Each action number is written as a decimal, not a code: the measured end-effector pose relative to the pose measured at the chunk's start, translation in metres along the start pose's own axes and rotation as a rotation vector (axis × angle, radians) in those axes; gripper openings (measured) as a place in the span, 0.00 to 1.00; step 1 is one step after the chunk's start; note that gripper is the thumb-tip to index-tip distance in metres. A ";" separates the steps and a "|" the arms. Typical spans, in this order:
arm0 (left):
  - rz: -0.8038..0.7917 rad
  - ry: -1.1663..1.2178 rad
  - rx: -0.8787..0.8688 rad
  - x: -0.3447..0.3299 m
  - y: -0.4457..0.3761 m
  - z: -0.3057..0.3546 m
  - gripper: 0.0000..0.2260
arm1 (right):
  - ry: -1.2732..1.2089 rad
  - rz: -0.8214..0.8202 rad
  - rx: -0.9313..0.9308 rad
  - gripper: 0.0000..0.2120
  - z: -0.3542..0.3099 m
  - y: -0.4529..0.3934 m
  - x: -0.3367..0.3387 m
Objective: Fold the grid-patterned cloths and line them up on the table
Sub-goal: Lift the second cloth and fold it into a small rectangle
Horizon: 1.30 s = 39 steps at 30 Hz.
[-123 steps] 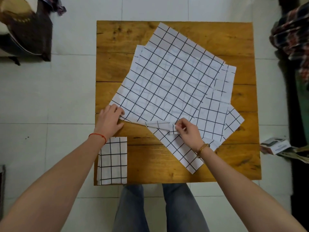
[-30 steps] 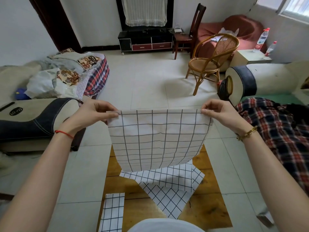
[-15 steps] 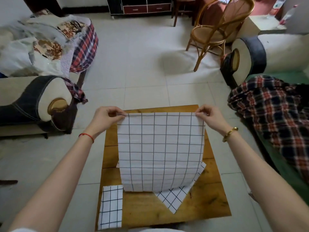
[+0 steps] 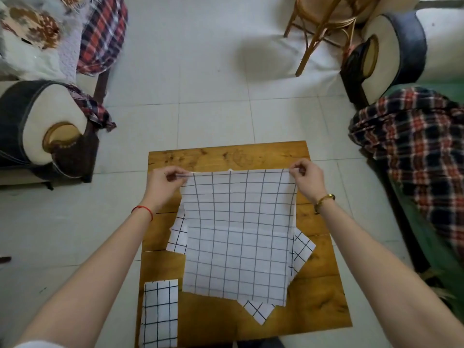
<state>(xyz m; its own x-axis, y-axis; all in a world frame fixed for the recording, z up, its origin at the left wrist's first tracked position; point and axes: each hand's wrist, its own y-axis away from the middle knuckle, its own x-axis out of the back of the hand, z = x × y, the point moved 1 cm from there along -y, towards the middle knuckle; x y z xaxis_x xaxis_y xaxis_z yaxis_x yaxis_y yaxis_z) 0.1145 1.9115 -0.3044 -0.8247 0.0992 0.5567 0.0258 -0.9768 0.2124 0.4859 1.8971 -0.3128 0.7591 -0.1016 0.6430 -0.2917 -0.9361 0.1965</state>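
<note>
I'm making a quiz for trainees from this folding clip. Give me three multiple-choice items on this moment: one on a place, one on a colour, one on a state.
1. Where does the folded cloth lie on the table?
A near left corner
B far right corner
C centre

2. What colour is the string on the left wrist?
A blue
B red
C green

3. How is the large cloth held?
A by one hand
B lying untouched
C each hand pinching a far corner

Answers: 1 A, it sits at the near left edge. 2 B, the string is red. 3 C, the left hand and the right hand each keep a grip on a corner.
</note>
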 end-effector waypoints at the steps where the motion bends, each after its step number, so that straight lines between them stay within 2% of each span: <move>1: 0.001 -0.008 0.000 -0.001 -0.002 -0.003 0.07 | 0.005 0.008 0.006 0.05 0.001 -0.001 -0.003; 8: -0.050 -0.069 0.002 -0.004 -0.005 -0.023 0.06 | -0.006 -0.029 0.001 0.05 0.010 0.006 -0.016; 14: -0.105 -0.164 0.028 -0.008 0.004 -0.043 0.09 | 0.051 -0.089 0.087 0.05 0.012 0.028 -0.026; 20: -0.159 -0.261 0.050 -0.011 0.016 -0.078 0.14 | 0.241 -0.238 0.226 0.06 0.040 0.061 -0.053; 23: -0.173 -0.290 0.044 -0.019 0.026 -0.094 0.10 | 0.349 -0.265 0.257 0.09 0.058 0.076 -0.070; 33: -0.207 -0.417 0.000 -0.064 0.050 -0.171 0.09 | 0.530 -0.338 0.243 0.10 0.116 0.099 -0.132; 36: -0.236 -0.484 -0.017 -0.072 0.055 -0.189 0.13 | 0.559 -0.398 0.228 0.10 0.132 0.107 -0.150; 39: -0.223 -0.524 -0.026 -0.077 0.055 -0.201 0.15 | 0.563 -0.370 0.237 0.12 0.137 0.110 -0.162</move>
<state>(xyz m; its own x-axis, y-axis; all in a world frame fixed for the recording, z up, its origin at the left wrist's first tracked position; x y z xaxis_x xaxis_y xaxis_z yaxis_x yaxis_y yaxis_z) 0.0664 1.8119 -0.4967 -0.4180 0.3782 0.8260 -0.1366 -0.9250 0.3545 0.4104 1.7644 -0.4964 0.3497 0.3665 0.8622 0.1096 -0.9300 0.3509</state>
